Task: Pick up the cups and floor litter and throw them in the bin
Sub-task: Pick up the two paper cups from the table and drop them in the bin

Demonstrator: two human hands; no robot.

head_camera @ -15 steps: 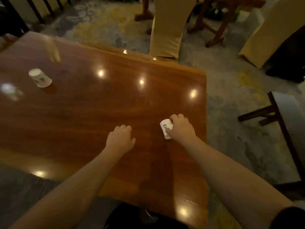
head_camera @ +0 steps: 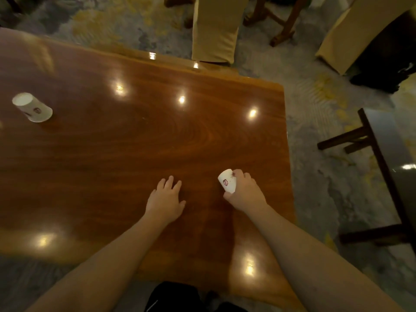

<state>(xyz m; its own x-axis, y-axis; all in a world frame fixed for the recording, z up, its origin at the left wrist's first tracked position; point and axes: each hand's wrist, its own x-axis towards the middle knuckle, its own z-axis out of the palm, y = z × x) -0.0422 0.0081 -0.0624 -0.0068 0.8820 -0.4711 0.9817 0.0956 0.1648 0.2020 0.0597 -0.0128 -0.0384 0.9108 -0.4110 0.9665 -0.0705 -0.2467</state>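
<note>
My right hand [head_camera: 245, 192] is wrapped around a small white paper cup [head_camera: 227, 180] with a red print, near the right side of the polished wooden table [head_camera: 135, 143]. The cup is tilted, its base end pointing up and left. My left hand [head_camera: 165, 199] rests flat on the table just left of it, fingers spread, holding nothing. A second white paper cup [head_camera: 32, 107] lies on its side at the table's far left, well out of reach of both hands. No bin is in view.
Beyond the table's far edge stands a chair in a beige cover [head_camera: 213, 30], with wooden chair legs [head_camera: 283, 23] behind it. Another beige-covered chair [head_camera: 351, 34] is at the top right. A dark wooden bench [head_camera: 382, 167] stands on the patterned carpet to the right.
My right hand has closed more firmly round the cup and tipped it slightly. The left hand stays flat on the table. My head has shifted, so the table looks nearer.
</note>
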